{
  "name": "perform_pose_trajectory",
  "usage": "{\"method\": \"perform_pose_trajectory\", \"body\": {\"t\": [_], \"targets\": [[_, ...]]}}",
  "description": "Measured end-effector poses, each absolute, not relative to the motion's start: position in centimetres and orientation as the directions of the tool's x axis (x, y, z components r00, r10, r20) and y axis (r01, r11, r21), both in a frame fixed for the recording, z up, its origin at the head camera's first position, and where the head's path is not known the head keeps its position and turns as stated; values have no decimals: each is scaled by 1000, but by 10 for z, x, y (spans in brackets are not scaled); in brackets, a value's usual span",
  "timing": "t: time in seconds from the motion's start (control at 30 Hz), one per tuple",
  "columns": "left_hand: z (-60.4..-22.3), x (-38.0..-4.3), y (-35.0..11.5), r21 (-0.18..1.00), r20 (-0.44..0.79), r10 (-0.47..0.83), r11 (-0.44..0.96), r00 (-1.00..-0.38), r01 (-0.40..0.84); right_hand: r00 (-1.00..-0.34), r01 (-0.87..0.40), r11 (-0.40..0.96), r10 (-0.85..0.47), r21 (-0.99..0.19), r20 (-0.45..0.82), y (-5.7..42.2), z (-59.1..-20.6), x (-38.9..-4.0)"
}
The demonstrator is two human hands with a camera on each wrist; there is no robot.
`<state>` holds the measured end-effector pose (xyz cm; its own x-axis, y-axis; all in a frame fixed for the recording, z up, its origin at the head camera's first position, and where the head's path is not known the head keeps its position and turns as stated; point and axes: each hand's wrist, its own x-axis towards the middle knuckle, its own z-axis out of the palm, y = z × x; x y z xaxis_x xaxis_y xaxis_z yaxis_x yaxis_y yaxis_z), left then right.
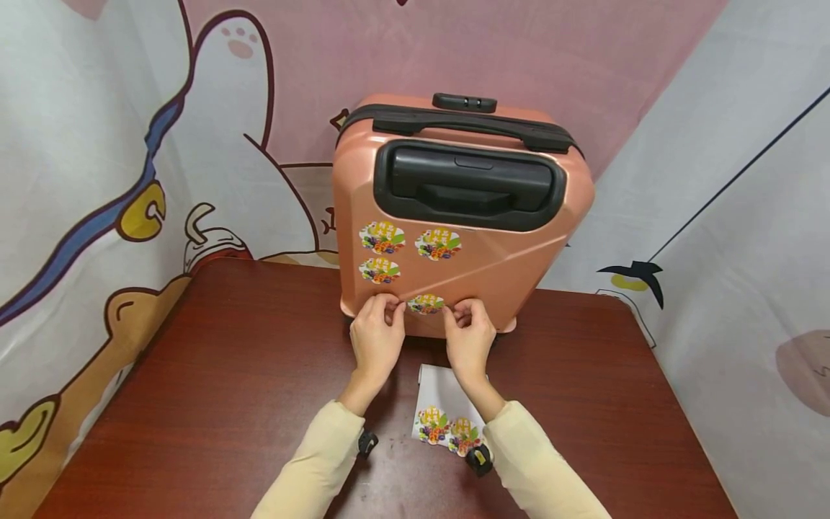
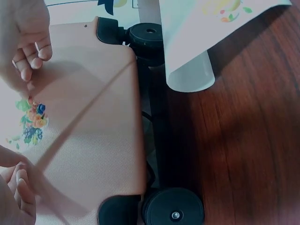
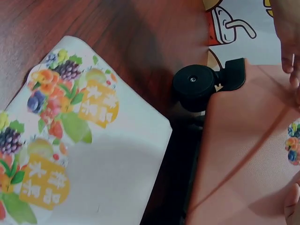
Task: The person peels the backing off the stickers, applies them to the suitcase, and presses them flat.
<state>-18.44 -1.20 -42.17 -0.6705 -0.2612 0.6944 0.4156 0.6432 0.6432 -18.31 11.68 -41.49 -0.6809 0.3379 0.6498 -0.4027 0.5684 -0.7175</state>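
A pink hard-shell suitcase (image 1: 454, 270) stands upright on the table. A fruit sticker (image 1: 426, 303) is held low against its front. My left hand (image 1: 379, 335) pinches the sticker's left edge between thumb and curled fingers. At the opposite edge my right hand (image 1: 470, 339) pinches it the same way. Fruit prints of the sticker (image 2: 33, 123) show between both hands in the left wrist view. Higher on the shell are three more stickers: one at upper left (image 1: 382, 238), one beside it (image 1: 438, 244) and one below (image 1: 380, 270).
On the brown table (image 1: 214, 404), a white backing sheet (image 3: 122, 154) with two fruit stickers lies under my right forearm, one end curled. Black suitcase wheels (image 2: 173, 208) face me at the bottom edge. A cartoon-printed cloth (image 1: 519, 50) hangs behind.
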Motion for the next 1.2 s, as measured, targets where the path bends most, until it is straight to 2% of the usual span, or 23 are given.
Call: {"method": "perform_pose_trajectory", "body": {"t": [0.13, 0.27, 0.37, 0.5, 0.63, 1.0, 1.2], "targets": [[-421, -184, -18, 706, 653, -216, 519, -726, 481, -698, -435, 534, 308, -725, 646, 122, -416, -183], [-421, -183, -23, 798, 568, -127, 326, -813, 507, -761, -454, 478, 231, -752, 606, 126, -418, -182], [-422, -183, -26, 838, 516, -55, 238, -855, 491, -817, -453, 431, 149, -780, 556, 129, -419, -181], [-422, -182, -29, 859, 475, -3, 219, -880, 463, -873, -436, 348, 60, -830, 484, 130, -417, -176], [-423, -182, -29, 868, 451, 9, 228, -892, 441, -899, -422, 272, -2, -865, 438, 130, -406, -168], [-425, -183, -30, 866, 453, 12, 230, -892, 443, -891, -453, 241, -77, -858, 448, 131, -398, -165], [-424, -183, -29, 872, 443, 16, 223, -896, 435, -898, -439, 264, -103, -859, 428, 127, -379, -165]]}}
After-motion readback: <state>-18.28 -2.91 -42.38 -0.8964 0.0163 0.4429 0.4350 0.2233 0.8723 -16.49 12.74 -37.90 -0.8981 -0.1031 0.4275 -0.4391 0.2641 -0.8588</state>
